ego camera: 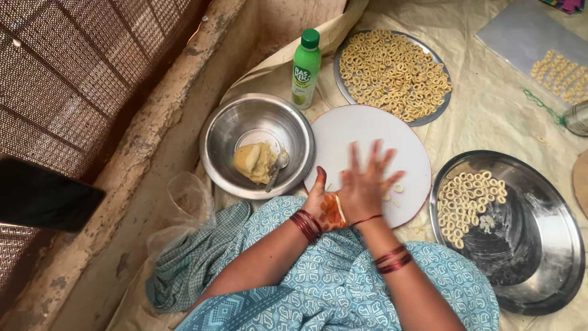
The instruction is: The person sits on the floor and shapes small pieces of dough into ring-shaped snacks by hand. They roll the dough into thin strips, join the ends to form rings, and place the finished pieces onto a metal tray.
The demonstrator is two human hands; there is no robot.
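- The right hand (365, 184) lies flat over the near edge of the round white board (367, 138), its fingers (374, 160) spread and pointing toward 12 o'clock; motion blur softens their outline.
- The left hand (323, 205) sits just under the right palm at about 8 o'clock from it, palm turned up and marked with orange dye; a thin pale strip of dough (340, 210) shows pressed between the two palms.
- How the left hand's own fingers stand cannot be told, since the right hand covers most of them; only the thumb shows, pointing up.
- A few small dough pieces (398, 189) lie on the board at 3 o'clock from the right hand.
- A steel bowl (228, 132) stands at 9 o'clock from the board, holding a lump of yellow dough (252, 162) and a spoon (278, 167).
- A green bottle (305, 68) stands upright at 11 o'clock from the board.
- A round steel plate (443, 101) heaped with dough rings (392, 70) lies at 12 o'clock.
- A larger steel tray (539, 233) at 3 o'clock holds a smaller cluster of rings (468, 199) on its left side.
- Everything rests on a pale cloth on the floor (490, 116).
- A checked green cloth (196, 257) lies bunched at 7 o'clock, beside the person's blue patterned clothing.
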